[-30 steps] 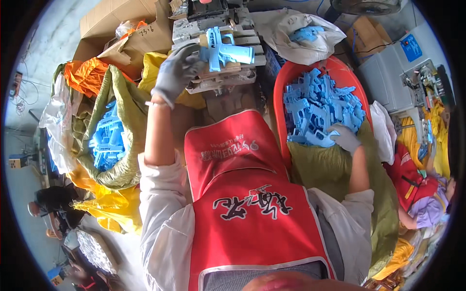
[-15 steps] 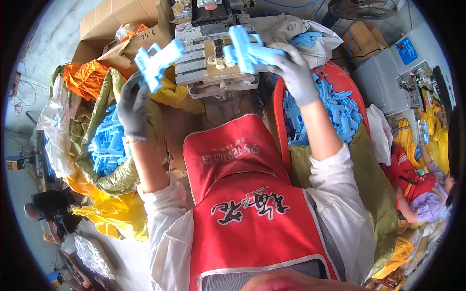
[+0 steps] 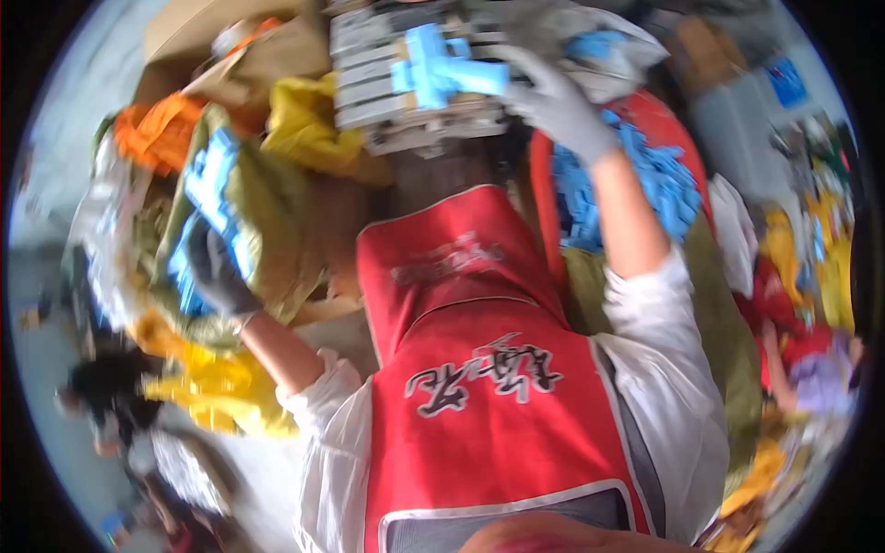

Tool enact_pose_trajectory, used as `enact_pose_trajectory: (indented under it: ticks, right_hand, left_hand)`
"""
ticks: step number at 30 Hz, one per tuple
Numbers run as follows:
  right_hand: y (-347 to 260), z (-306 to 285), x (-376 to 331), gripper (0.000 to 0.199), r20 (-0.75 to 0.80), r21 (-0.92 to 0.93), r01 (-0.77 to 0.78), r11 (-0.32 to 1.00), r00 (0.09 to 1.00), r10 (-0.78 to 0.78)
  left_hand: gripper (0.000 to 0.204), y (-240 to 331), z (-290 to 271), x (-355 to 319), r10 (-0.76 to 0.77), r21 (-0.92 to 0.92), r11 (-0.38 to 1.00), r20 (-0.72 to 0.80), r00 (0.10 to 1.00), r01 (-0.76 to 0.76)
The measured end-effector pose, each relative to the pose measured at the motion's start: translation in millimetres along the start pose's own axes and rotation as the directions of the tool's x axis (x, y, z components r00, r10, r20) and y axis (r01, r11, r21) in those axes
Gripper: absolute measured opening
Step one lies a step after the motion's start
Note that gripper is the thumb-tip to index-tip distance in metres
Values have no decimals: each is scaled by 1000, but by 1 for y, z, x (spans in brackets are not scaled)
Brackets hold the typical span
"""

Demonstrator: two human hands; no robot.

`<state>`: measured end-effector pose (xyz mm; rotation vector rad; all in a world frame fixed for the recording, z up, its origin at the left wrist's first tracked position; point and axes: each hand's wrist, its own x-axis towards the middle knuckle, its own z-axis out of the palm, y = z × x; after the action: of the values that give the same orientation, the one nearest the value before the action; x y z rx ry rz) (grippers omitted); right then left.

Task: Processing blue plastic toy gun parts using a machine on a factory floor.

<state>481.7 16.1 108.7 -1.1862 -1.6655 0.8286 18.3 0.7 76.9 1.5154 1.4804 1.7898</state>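
In my gloved right hand (image 3: 562, 106) is a light-blue plastic toy pistol (image 3: 438, 69), gripped at one end and held over the slotted metal machine bed (image 3: 364, 92). My gloved left hand (image 3: 221, 272) is down at the open green sack (image 3: 267, 221) on the left. A second light-blue toy pistol (image 3: 214, 175) is at the sack's mouth, just beyond my left fingers. Blur hides whether those fingers still touch it. More blue toy pistols lie under and around that hand.
At the right stands a red tub (image 3: 682, 138) heaped with blue toy pistols. White sacking (image 3: 627, 64) lies behind it. Yellow (image 3: 313, 115) and orange (image 3: 157, 129) bags and a cardboard box (image 3: 295, 55) stand at the left. Another person (image 3: 820, 369) is at the far right.
My left hand has swung down and left from beside the machine to the sack, taking its toy pistol there. My right hand keeps its toy pistol over the machine. The view has shifted and blurred.
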Motion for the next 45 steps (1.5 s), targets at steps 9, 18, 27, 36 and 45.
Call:
enact_pose_trajectory:
  ticks: [9, 18, 27, 36, 45]
  right_hand:
    - [82, -89, -185, 28, -461, 135, -477, 868, 746, 481]
    - [171, -130, -262, 35, -549, -545, -729, 414, 683, 481]
    - [229, -87, -208, 43, -223, -974, -220, -56, 878, 424]
    - [164, -181, -209, 34, -120, -972, -174, 155, 944, 308]
    - [81, -199, -239, 19, -232, -827, -350, 440, 926, 299]
  left_hand:
    - [43, -72, -85, 33, -111, 495, 861, -48, 993, 120]
    - [22, -44, -11, 14, 214, 659, 736, -13, 977, -152]
    - [23, -2, 35, -5, 287, 523, 772, 218, 933, -360]
    - [22, 10, 30, -15, 161, 505, 821, 244, 956, -267]
    - [20, 53, 116, -14, 130, 248, 937, 403, 906, -245]
